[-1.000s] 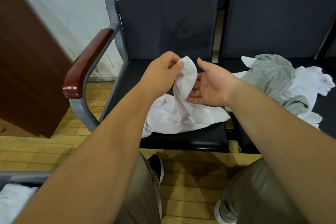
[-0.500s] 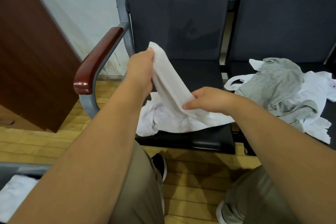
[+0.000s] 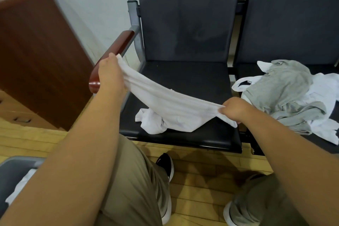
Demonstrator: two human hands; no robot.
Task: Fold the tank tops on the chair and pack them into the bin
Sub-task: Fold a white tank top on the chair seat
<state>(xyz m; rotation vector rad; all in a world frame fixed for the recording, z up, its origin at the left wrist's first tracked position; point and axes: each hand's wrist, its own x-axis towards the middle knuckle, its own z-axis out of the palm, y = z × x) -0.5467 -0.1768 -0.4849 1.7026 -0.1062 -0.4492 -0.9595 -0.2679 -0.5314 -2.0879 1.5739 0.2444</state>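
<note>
Left hand (image 3: pixel 111 75) pinches one end of a limp white cotton tank top (image 3: pixel 170 108), raised near the red-brown wooden armrest (image 3: pixel 117 49). Right hand (image 3: pixel 233 109) is closed on the opposite end, lower, over the front right of the black padded chair seat (image 3: pixel 183 79). Fabric stretched in a sagging band between both fists; the rest hangs bunched and twisted on the seat, front left.

Heap of unfolded tops, grey jersey tank top (image 3: pixel 282 86) over white ones, lies on the neighbouring seat, just beside the right hand. Grey plastic bin (image 3: pixel 16 165) at lower left by the knee, white cloth inside, mostly hidden by the forearm.

Risks, as judged:
- Bunched part looks twisted; laying it flat as is would likely trap creases and give a lopsided fold.
- Grips look to be on thin edges only; a sharp shake could pull one free and drop cloth off the seat's front edge onto the wooden floor.
- Right hand sits close to the heap; a strap loop there could snag and drag.
- Which edge each hand holds (hem or strap) cannot be told.
</note>
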